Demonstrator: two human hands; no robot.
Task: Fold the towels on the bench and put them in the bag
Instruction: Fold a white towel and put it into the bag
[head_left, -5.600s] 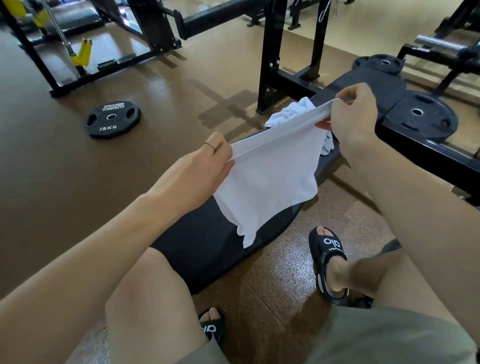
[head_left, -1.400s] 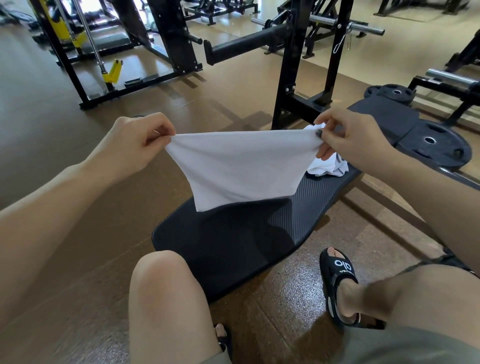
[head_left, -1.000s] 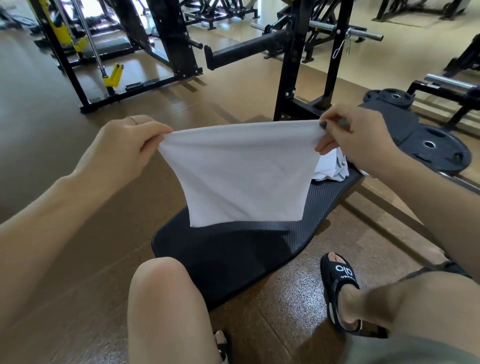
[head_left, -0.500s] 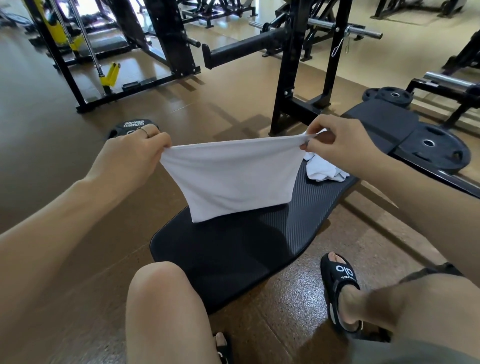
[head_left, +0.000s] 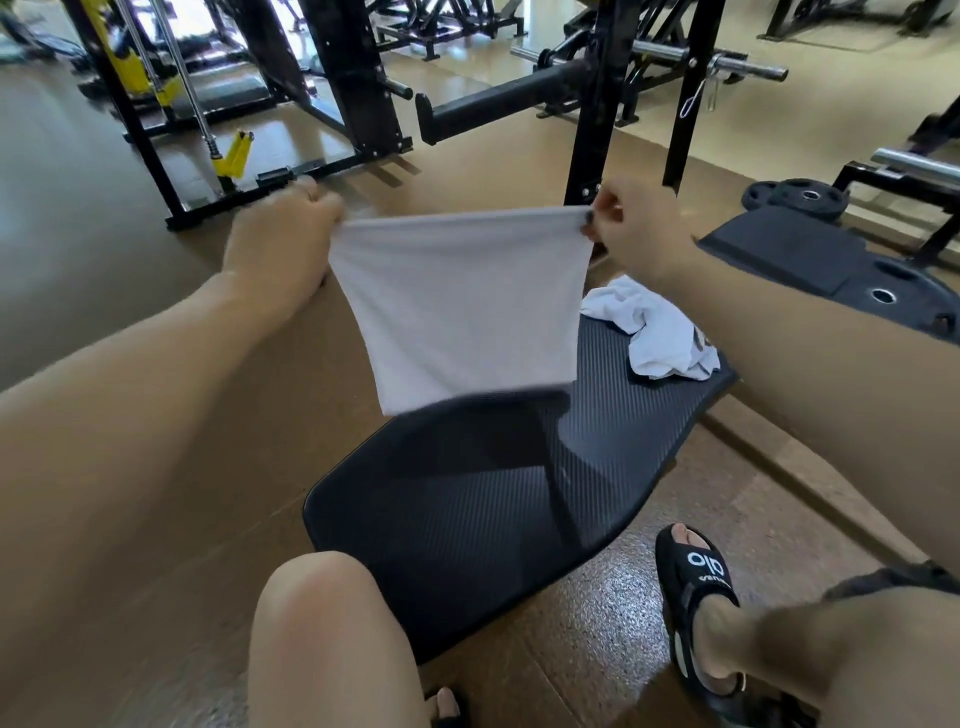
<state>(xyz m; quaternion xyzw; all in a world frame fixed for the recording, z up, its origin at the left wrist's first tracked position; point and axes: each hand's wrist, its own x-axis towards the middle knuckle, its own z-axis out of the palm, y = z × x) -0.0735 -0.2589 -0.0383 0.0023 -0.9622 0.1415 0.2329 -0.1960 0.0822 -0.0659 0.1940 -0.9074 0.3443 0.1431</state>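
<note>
A white towel (head_left: 462, 306) hangs folded in the air above the black bench pad (head_left: 478, 499). My left hand (head_left: 280, 234) pinches its upper left corner and my right hand (head_left: 639, 228) pinches its upper right corner, so the top edge is stretched flat between them. The lower edge hangs free just above the pad. A second white towel (head_left: 654, 327) lies crumpled on the far end of the bench, below my right wrist. No bag is in view.
My knees and black sandals (head_left: 696, 603) flank the near end of the bench. A black rack upright (head_left: 592, 98) stands just beyond the towel. Weight plates (head_left: 883, 296) lie on the floor at the right, and a rack frame (head_left: 218, 156) at the left.
Both hands have lifted the towel higher and pulled its top edge tauter and level. The hanging part now drops straight, and its lower edge blurs from swinging.
</note>
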